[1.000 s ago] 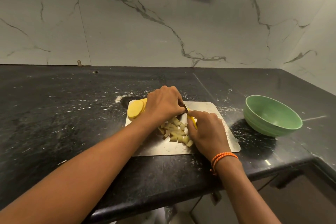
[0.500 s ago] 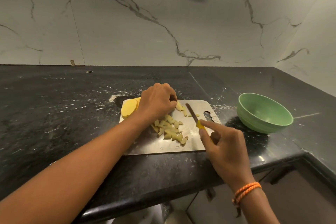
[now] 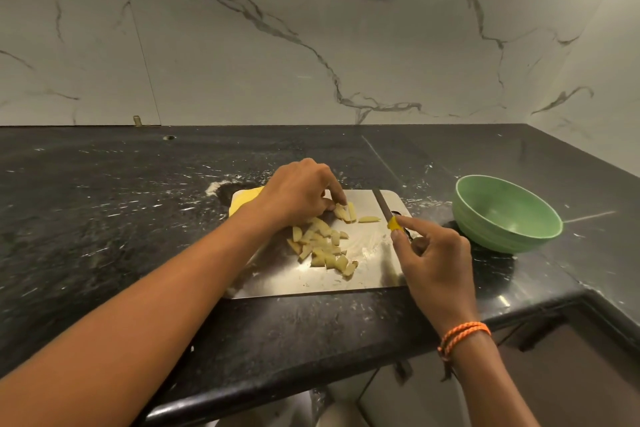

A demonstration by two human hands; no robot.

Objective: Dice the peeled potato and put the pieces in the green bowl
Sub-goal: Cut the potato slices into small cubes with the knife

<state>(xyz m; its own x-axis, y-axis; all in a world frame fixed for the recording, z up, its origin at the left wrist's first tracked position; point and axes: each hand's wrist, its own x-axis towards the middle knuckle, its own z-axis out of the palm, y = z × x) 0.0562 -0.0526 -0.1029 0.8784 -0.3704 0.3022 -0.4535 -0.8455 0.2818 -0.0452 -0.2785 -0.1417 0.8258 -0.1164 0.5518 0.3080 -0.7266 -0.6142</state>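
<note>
Head view: we see dicing under way on a steel board (image 3: 277,279).
Going left to right, we find our left hand (image 3: 298,194) arched, fingertips pinching pale potato strips (image 3: 346,212) pointing away from us, irregular diced pieces (image 3: 323,250) heaped just nearer. Our right hand (image 3: 434,260) pinches the knife (image 3: 382,204) by its yellow handle, blade lying flat, aimed far-left. Far right, the glossy round green bowl (image 3: 485,229) sits on black speckled stone.
</note>
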